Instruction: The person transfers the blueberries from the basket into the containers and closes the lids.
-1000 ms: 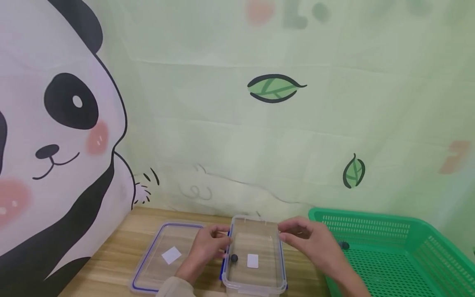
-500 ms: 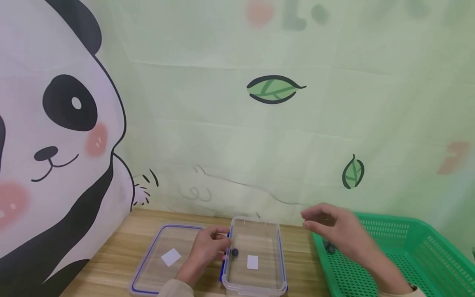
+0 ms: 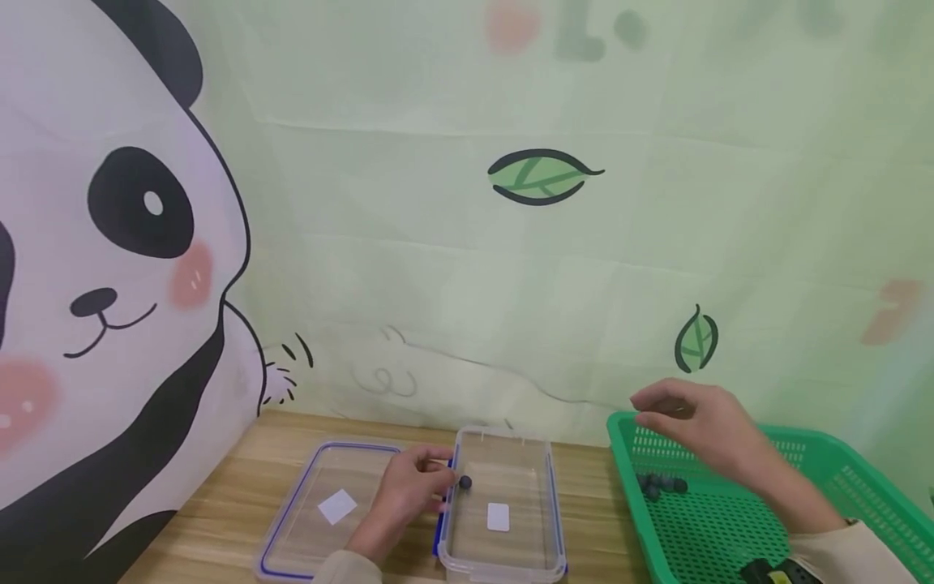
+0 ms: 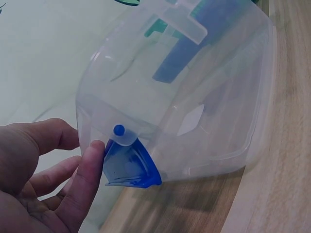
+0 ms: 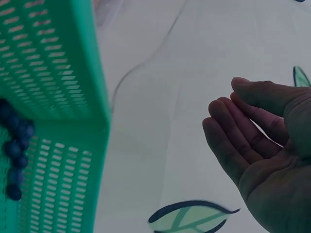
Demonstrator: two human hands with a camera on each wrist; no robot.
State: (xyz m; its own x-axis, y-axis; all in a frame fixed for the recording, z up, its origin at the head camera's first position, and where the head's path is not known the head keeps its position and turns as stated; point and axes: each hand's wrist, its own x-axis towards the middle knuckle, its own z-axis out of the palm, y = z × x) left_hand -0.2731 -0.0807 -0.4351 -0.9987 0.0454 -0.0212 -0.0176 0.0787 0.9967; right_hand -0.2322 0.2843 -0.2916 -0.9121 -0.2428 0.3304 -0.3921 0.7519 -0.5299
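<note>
My left hand [image 3: 412,487] touches the left side of a clear plastic food container [image 3: 499,560]. In the left wrist view, its fingertips rest by the container's blue side clip [image 4: 131,165]. One blueberry [image 3: 465,482] lies inside the container, near the left wall. My right hand [image 3: 704,426], its fingers loosely bent, is above the back left rim of a green plastic basket [image 3: 635,519]. Nothing shows between those fingers in the right wrist view. Several more blueberries [image 5: 17,145] lie in the basket along its left side.
A clear lid [image 3: 284,519] with a blue seal lies on the wooden table [image 3: 219,495], left of the container. Behind the table hangs a pale green cloth [image 3: 438,284] printed with a panda and leaves.
My right hand has moved right and up, from the container's right edge to above the basket. The blueberry in the container has rolled toward the back. My left hand has stayed in place.
</note>
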